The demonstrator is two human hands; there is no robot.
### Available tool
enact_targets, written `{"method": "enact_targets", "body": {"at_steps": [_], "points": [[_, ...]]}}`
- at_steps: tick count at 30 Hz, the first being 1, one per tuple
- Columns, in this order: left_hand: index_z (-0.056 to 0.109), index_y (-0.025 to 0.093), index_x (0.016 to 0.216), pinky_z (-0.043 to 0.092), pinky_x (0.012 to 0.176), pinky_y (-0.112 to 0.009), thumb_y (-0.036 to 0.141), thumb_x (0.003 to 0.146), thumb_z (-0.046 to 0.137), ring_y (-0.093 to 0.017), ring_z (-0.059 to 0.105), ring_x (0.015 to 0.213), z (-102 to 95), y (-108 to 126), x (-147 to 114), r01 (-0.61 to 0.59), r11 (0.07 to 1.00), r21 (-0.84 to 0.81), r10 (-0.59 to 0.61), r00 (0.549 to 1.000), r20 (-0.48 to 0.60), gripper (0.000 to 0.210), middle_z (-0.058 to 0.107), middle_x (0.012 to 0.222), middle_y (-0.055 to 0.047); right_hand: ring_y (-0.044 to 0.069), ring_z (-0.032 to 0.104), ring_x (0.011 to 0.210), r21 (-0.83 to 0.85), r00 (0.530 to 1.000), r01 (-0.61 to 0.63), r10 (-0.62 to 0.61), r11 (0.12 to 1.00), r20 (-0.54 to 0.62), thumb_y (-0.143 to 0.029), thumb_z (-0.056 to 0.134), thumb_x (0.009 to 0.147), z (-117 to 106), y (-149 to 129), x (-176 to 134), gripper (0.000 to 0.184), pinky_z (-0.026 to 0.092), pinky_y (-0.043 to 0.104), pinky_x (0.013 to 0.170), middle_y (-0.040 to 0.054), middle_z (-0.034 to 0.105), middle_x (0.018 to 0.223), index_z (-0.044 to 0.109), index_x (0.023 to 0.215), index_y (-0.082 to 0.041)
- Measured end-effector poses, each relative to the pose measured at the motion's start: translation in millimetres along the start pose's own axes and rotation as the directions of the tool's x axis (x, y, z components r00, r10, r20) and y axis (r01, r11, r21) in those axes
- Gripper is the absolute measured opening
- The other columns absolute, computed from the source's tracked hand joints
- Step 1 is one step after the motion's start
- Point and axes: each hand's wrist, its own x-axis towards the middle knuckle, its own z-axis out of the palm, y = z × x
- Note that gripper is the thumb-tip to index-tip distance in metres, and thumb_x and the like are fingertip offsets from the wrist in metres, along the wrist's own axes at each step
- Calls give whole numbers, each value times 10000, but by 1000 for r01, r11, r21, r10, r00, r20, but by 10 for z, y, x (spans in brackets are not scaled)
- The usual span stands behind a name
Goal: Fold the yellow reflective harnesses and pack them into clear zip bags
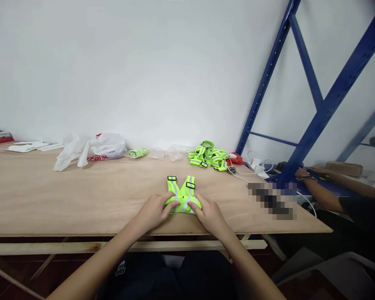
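A neon yellow-green reflective vest [183,203] made of straps lies partly folded on the wooden table, near its front edge. Two of its straps with black buckles point away from me in a V. My left hand [156,210] grips the left end of the folded part, thumb on top and fingers behind. At the right end my right hand [211,212] pinches the same vest in a like way. Behind it sits a tangled pile of reflective straps [208,156] of the same colour.
Along the wall stand a white plastic bag [108,146], a packed green bundle [137,153], clear bags [175,154] and white papers [34,146]. A blue metal rack [318,108] rises at the right, with cables [240,174] nearby. Another person's arm [325,193] reaches in at far right.
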Motion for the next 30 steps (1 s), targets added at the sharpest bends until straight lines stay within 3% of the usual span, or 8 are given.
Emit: {"method": "enact_targets", "body": {"at_steps": [7, 12, 14, 17, 21, 26, 30], "points": [[664, 175, 836, 385, 636, -289, 447, 1012, 383, -235, 663, 713, 5, -40, 61, 85, 996, -14, -84, 996, 16, 428, 735, 824, -93, 202, 622, 674, 114, 997, -54, 46, 992, 68, -512, 395, 1003, 36, -30, 111, 429, 372, 259, 603, 32, 694, 727, 638, 813, -214], [615, 185, 1089, 451, 748, -321, 407, 990, 450, -270, 672, 880, 66, -40, 14, 114, 992, 48, -113, 993, -28, 294, 723, 992, -101, 219, 645, 772, -100, 1000, 3, -3, 995, 4, -473, 436, 1010, 85, -2, 65, 379, 414, 279, 665, 57, 695, 818, 644, 830, -211], [566, 197, 1171, 472, 790, -336, 345, 988, 460, -264, 665, 933, 102, -37, 2, 95, 994, 57, -92, 995, -48, 259, 698, 1081, -98, 240, 647, 867, -209, 994, 63, -79, 976, -70, -442, 476, 1001, 122, 18, 43, 308, 454, 307, 721, 82, 689, 919, 663, 936, -207], [570, 198, 1115, 489, 839, -358, 287, 984, 471, -257, 638, 1001, 146, -57, 3, 24, 993, 112, -15, 996, -82, 187, 657, 1138, -98, 263, 635, 965, -304, 964, 172, -223, 937, -142, -361, 527, 987, 181, 34, 7, 242, 494, 352, 795, 117, 678, 1046, 655, 1098, -188], [619, 186, 982, 484, 895, -381, 240, 991, 473, -250, 615, 1026, 181, -113, 16, -119, 960, 253, 153, 981, -118, 155, 657, 1096, -95, 255, 646, 916, -356, 922, 302, -366, 884, -127, -222, 539, 971, 203, 42, -37, 189, 514, 364, 783, 106, 706, 1027, 672, 1100, -185], [650, 173, 1010, 490, 876, -404, 202, 1013, 403, -251, 642, 944, 190, -76, -60, -151, 928, 342, 178, 983, -48, 249, 694, 999, -94, 232, 677, 898, -290, 911, 346, -394, 892, -124, -190, 491, 990, 123, 26, -90, 223, 533, 349, 795, 90, 743, 982, 699, 1071, -193], [607, 176, 1109, 487, 910, -440, 355, 1022, 443, -266, 647, 974, 136, 52, -229, -146, 951, 273, 151, 989, 2, 257, 700, 1049, -91, 258, 690, 979, -232, 924, 348, -374, 908, -77, -291, 557, 978, 35, -13, -202, 225, 555, 397, 848, 107, 747, 1082, 688, 1119, -176]]}}
